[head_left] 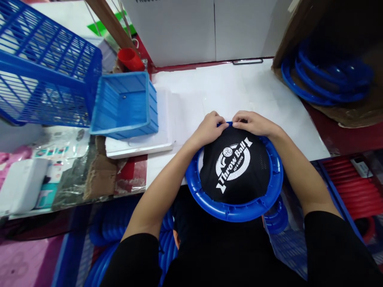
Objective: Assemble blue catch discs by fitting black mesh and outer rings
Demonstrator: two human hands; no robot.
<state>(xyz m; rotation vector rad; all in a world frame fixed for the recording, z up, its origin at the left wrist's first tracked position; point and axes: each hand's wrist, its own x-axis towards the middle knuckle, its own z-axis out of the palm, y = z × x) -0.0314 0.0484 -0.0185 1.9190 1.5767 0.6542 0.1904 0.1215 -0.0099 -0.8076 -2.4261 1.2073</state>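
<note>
A blue plastic ring (236, 211) rests partly on the white tabletop and partly over its front edge, against my body. Inside it lies a black mesh cloth (260, 179) printed in white with "Throw Ball". At the ring's far edge my left hand (212, 126) pinches the cloth's rim with thumb and forefinger. Just to the right, my right hand (253, 122) is closed on the same rim, its fingers bent. A short bit of blue rim shows between the two hands. Along the left inner side, a gap shows between cloth and ring.
A blue bin (124, 107) stands on a white foam slab (140, 149) to the left, beside a blue slatted basket (48, 67) and a red cup (131, 59). At right, a cardboard box (338, 113) holds blue rings (311, 93). Red rings (356, 187) are stacked below.
</note>
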